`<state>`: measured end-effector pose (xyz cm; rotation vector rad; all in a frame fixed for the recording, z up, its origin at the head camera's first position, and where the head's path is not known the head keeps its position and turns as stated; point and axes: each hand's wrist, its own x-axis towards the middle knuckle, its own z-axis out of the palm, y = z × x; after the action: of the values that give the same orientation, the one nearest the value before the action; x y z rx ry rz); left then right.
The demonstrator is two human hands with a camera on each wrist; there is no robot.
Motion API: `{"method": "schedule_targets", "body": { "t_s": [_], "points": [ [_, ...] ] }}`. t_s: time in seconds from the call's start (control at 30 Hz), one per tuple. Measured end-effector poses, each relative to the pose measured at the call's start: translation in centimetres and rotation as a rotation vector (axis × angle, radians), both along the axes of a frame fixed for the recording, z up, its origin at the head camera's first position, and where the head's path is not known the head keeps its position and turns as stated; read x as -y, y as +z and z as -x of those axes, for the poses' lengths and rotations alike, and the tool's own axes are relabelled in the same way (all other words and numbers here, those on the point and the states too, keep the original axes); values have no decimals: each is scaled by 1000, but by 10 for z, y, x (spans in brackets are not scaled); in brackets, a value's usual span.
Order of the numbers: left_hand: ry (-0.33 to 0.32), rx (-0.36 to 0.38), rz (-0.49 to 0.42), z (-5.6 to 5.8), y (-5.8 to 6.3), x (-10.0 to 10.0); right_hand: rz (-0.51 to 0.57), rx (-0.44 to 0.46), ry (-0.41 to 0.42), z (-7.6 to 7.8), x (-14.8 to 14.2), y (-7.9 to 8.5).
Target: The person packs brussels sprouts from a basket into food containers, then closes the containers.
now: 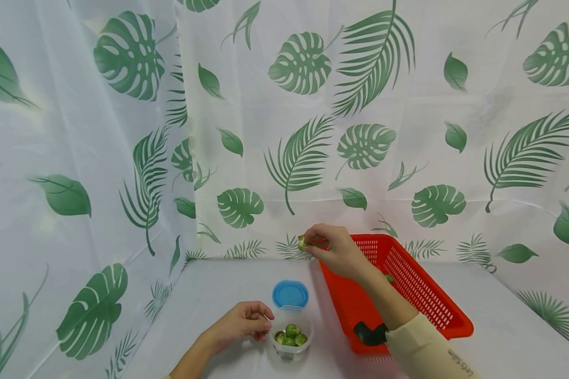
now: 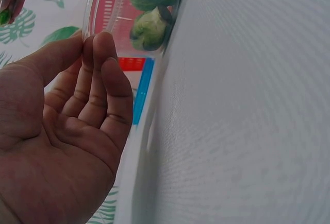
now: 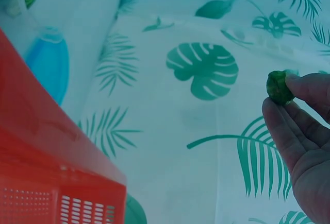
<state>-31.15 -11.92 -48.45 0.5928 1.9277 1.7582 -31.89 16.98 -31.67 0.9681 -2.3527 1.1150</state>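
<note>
My right hand (image 1: 339,252) pinches a Brussels sprout (image 3: 279,87) between thumb and fingertips, raised over the left far end of a red plastic basket (image 1: 424,281). My left hand (image 1: 242,323) is at the left side of a clear plastic container (image 1: 308,337), its thumb and fingertips pinching the rim in the left wrist view. Inside the container lie several Brussels sprouts (image 1: 292,330). Another green sprout (image 1: 389,278) shows in the basket, partly hidden by my right forearm.
A blue lid (image 1: 290,293) lies on the white table (image 1: 218,284) just behind the container. The slotted basket stands to the right, with a black wrist device (image 1: 370,334) over its near end. A leaf-printed curtain (image 1: 303,105) closes off the back and left.
</note>
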Motion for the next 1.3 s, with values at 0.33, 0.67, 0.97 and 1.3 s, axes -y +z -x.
{"method": "schedule_targets", "body": {
  "t_s": [0.33,0.67,0.97,1.3],
  "points": [
    [-1,3,3,0,0,0,12,14,-6,-6,8,-8],
    [-11,7,6,-1,0,1,19,23,4,-8,15,-20],
    [2,3,4,-1,1,0,23,73,21,-8,17,-30],
    [-7,5,5,1,0,1,17,81,17,-7,19,-39]
  ]
}}
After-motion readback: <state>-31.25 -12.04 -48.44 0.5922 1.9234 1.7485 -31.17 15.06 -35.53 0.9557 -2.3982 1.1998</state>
